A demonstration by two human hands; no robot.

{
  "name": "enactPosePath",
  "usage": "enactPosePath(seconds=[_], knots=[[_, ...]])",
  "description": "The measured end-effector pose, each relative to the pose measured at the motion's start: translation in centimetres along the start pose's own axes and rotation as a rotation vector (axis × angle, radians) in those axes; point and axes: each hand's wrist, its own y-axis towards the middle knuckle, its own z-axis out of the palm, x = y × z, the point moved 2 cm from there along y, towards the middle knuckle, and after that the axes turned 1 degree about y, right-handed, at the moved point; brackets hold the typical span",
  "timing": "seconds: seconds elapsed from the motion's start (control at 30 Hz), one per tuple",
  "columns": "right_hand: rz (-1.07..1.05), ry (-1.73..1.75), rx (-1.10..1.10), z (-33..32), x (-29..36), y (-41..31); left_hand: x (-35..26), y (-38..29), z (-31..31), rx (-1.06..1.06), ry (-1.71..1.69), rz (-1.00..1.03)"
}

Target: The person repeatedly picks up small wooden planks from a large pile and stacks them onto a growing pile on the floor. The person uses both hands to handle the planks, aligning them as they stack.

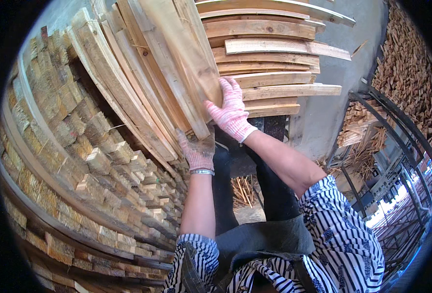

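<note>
My right hand [232, 110], in a pink and white knit glove, grips the near end of a wide wooden board [203, 73]. That board's far part is blurred by motion. My left hand [198, 152], in a soiled glove with a band at the wrist, cups the near end of a narrower board [186, 99] just below. Part of its fingers is hidden by the board ends. More long boards [142, 84] lie side by side to the left, pointing away from me.
A tall stack of sawn timber [102, 172] fills the left side, end faces towards me. Crosswise boards [267, 55] with uneven ends lie at the upper right. Beyond are a dark metal frame [384, 117] and a heap of wood pieces [406, 58]. Sticks [243, 190] lie below, between my legs.
</note>
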Motion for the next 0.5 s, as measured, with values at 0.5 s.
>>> enactPosePath(seconds=[0.5], knots=[[0.427, 0.047, 0.254, -4.2, 4.1, 5.3, 6.6, -1.3, 1.1, 0.175, -0.100, -0.117]])
